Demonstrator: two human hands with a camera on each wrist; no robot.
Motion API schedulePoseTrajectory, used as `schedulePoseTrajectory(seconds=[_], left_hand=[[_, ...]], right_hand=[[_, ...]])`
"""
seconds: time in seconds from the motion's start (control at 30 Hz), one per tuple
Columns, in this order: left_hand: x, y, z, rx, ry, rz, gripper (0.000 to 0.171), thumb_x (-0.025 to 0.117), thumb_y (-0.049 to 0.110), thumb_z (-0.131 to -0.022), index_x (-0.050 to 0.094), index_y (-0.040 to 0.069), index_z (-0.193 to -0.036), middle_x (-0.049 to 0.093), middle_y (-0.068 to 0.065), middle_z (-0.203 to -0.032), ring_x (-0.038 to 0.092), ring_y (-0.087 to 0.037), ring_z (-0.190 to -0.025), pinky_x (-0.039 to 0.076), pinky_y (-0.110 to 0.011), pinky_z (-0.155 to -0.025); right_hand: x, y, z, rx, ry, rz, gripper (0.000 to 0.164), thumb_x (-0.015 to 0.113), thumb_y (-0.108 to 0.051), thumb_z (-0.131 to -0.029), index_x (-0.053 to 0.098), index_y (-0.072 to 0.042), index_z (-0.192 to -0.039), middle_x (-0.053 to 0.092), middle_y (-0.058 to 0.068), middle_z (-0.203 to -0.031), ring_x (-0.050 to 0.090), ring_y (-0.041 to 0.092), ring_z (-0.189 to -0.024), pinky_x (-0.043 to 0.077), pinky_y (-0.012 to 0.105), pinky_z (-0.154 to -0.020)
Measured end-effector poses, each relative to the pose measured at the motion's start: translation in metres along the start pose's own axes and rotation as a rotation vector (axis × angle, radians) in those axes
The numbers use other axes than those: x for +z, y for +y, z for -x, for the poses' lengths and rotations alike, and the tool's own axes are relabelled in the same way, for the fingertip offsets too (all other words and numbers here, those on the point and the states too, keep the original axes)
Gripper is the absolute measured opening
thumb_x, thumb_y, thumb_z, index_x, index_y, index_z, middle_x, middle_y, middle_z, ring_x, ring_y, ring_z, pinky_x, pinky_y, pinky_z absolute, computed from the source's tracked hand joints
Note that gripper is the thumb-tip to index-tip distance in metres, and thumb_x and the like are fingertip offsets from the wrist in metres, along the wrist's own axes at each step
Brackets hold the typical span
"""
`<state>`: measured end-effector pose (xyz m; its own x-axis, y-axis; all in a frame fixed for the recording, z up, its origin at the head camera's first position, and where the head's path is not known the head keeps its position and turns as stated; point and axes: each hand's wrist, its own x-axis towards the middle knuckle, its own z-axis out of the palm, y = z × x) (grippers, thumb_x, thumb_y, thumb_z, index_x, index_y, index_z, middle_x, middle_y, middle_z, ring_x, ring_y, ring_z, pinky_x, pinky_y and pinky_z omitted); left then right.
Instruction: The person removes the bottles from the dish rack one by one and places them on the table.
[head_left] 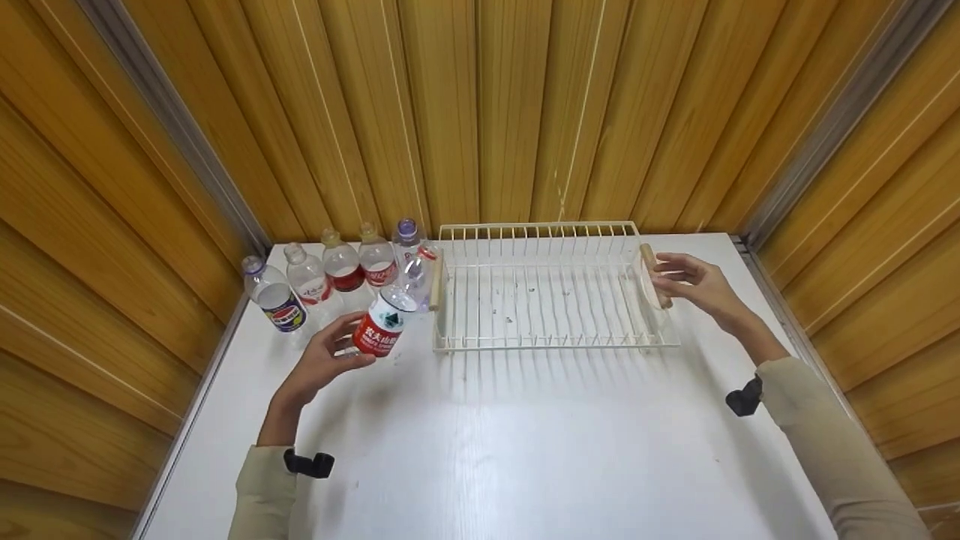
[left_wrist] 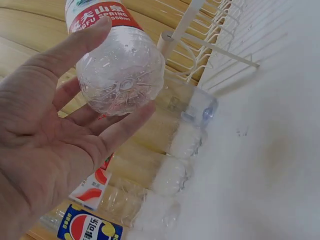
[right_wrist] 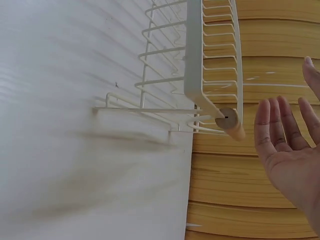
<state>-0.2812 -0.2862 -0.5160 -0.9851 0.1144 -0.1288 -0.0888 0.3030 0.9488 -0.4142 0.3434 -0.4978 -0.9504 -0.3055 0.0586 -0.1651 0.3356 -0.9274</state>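
A clear plastic water bottle (head_left: 379, 328) with a red and white label is held by my left hand (head_left: 321, 358), raised off the table and tilted. In the left wrist view, thumb and fingers curl round the bottle (left_wrist: 120, 75), and its wet-looking base faces the camera. To its right stands a white wire dish rack (head_left: 555, 349) with wooden handles. Beside the rack's right wooden handle (head_left: 655, 275), my right hand (head_left: 697, 289) has its fingers loosely extended. The right wrist view shows a small gap between that hand (right_wrist: 290, 145) and the handle (right_wrist: 232, 125).
Several clear bottles stand in a row at the table's back left. Among them are a blue-labelled one (head_left: 279, 304), a red-labelled one (head_left: 345, 270) and a purple-capped one (head_left: 409, 240). Wood-patterned walls (head_left: 517, 112) enclose the white table (head_left: 525, 450) behind and at both sides.
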Motion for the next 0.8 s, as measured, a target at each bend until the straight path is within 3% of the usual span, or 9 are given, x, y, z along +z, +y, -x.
schedulePoseTrajectory(seconds=[0.1, 0.23, 0.43, 0.7, 0.8], left_hand=[[-0.002, -0.008, 0.003, -0.035, 0.041, 0.027, 0.082, 0.083, 0.023, -0.086, 0.04, 0.021, -0.155, 0.043, -0.015, -0.159, 0.045, -0.043, -0.143, 0.053, -0.051, -0.106], [-0.003, -0.014, 0.006, -0.07, 0.083, 0.061, 0.084, 0.082, 0.019, -0.087, 0.035, 0.02, -0.157, 0.039, -0.015, -0.16, 0.042, -0.041, -0.146, 0.05, -0.051, -0.11], [-0.005, -0.018, 0.01, -0.118, 0.117, 0.104, 0.093, 0.081, 0.016, -0.087, 0.025, 0.019, -0.161, 0.032, -0.012, -0.164, 0.034, -0.039, -0.151, 0.041, -0.056, -0.117], [-0.011, -0.029, 0.014, -0.137, 0.138, 0.116, 0.099, 0.081, 0.017, -0.088, 0.019, 0.019, -0.164, 0.024, -0.01, -0.169, 0.023, -0.039, -0.155, 0.035, -0.059, -0.12], [-0.014, -0.034, 0.017, -0.155, 0.158, 0.122, 0.101, 0.082, 0.019, -0.087, 0.017, 0.021, -0.164, 0.022, -0.01, -0.17, 0.023, -0.038, -0.156, 0.033, -0.059, -0.121]], right_hand=[[-0.003, 0.005, 0.0, 0.042, -0.012, 0.037, 0.062, 0.069, -0.026, -0.099, 0.045, 0.0, -0.15, 0.053, 0.025, -0.143, 0.061, -0.005, -0.108, 0.055, 0.011, -0.086], [-0.004, 0.01, 0.001, 0.092, -0.049, 0.078, 0.068, 0.066, -0.029, -0.101, 0.037, -0.001, -0.155, 0.044, 0.025, -0.154, 0.054, -0.004, -0.113, 0.05, 0.007, -0.089], [-0.007, 0.016, 0.001, 0.129, -0.068, 0.132, 0.068, 0.064, -0.034, -0.102, 0.037, -0.005, -0.157, 0.042, 0.023, -0.157, 0.049, 0.0, -0.119, 0.045, 0.014, -0.098], [-0.008, 0.029, 0.007, 0.137, -0.091, -0.033, 0.064, 0.065, -0.019, -0.101, 0.037, 0.004, -0.154, 0.038, 0.031, -0.155, 0.063, -0.006, -0.103, 0.055, 0.013, -0.089], [-0.008, 0.031, 0.01, 0.154, -0.111, -0.034, 0.064, 0.064, -0.021, -0.102, 0.036, 0.004, -0.154, 0.037, 0.031, -0.155, 0.064, -0.006, -0.102, 0.056, 0.015, -0.089]])
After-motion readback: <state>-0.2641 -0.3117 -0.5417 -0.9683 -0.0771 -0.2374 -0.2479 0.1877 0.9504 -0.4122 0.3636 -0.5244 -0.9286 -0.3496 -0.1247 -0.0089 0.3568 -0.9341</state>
